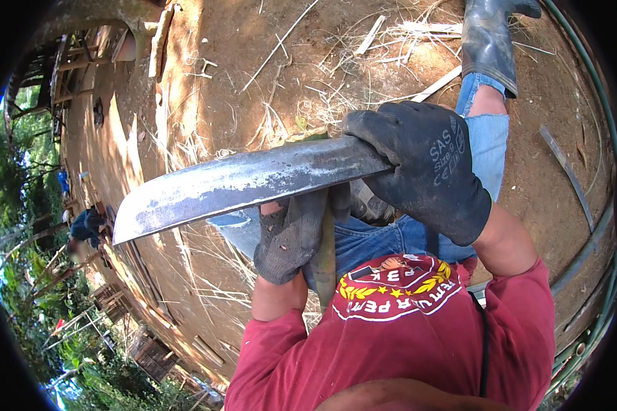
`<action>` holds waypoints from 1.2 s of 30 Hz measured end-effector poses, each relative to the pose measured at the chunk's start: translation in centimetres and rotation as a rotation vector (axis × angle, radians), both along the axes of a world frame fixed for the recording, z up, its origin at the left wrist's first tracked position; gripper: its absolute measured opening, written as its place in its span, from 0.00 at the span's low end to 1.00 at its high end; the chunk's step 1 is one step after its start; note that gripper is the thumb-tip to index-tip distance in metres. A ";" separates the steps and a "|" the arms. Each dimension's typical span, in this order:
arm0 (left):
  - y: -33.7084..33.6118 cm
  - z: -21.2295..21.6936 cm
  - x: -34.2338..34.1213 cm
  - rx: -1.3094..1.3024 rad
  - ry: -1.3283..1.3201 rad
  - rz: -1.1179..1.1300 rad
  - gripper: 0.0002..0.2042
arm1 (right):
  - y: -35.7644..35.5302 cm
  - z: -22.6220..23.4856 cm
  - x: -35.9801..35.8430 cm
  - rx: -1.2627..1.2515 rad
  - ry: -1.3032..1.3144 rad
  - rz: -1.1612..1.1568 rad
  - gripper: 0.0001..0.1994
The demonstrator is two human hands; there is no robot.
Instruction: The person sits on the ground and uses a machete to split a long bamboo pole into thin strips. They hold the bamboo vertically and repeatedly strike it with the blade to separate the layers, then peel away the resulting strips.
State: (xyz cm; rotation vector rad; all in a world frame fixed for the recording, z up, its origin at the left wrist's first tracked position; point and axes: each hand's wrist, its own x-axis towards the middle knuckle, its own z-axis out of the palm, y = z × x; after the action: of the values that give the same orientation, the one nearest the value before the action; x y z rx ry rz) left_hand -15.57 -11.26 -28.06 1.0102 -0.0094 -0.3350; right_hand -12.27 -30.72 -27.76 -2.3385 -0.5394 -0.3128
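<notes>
A broad machete (253,175) lies across the middle of the view, its worn steel blade pointing left and its handle hidden in the fist. My right hand (421,161), in a black coated glove, is closed around that handle. Below the blade, my left hand (288,240) wears a dirty grey glove with a hole that bares some skin. It is closed around a flat greenish strip, apparently split bamboo (327,257), which runs upright past my lap and behind the blade. The blade hides part of the left fingers.
Thin shavings (322,96) and split pieces (370,34) litter the dirt floor ahead. My booted leg (490,48) stretches out at the far right. Green bamboo poles (600,301) line the right edge. A person (87,226) is farther off left, near woven baskets (151,353).
</notes>
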 end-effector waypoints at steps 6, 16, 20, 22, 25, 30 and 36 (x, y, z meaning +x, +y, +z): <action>-0.1 0.3 0.3 0.198 0.047 0.028 0.17 | 0.3 -0.3 0.4 -0.046 -0.039 -0.029 0.16; -0.4 -0.3 -0.1 0.191 0.004 0.049 0.16 | -0.8 -1.6 2.5 -0.090 0.112 0.129 0.11; 0.1 -0.6 1.0 0.395 -0.064 -0.031 0.18 | -0.6 -3.7 3.5 0.005 -0.032 0.135 0.13; -0.6 0.0 1.1 0.511 -0.012 0.054 0.19 | -0.2 -5.9 4.9 0.048 -0.199 0.100 0.12; -2.4 5.0 -0.9 0.498 -0.204 -0.110 0.18 | -5.9 -14.3 10.5 -0.503 0.028 -0.260 0.11; -1.0 2.8 2.0 0.342 0.040 -0.007 0.15 | -5.2 -8.2 7.6 -0.034 0.267 -0.323 0.11; -0.7 2.8 1.8 0.374 0.054 0.068 0.17 | -1.6 -2.6 3.8 0.230 0.261 -0.098 0.09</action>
State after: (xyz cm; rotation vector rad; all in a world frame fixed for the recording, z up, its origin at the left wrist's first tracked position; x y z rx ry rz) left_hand -13.81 -11.94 -25.26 1.3677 0.1400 -0.3078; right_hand -8.50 -32.30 -30.39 -2.1421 -0.2482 -0.1046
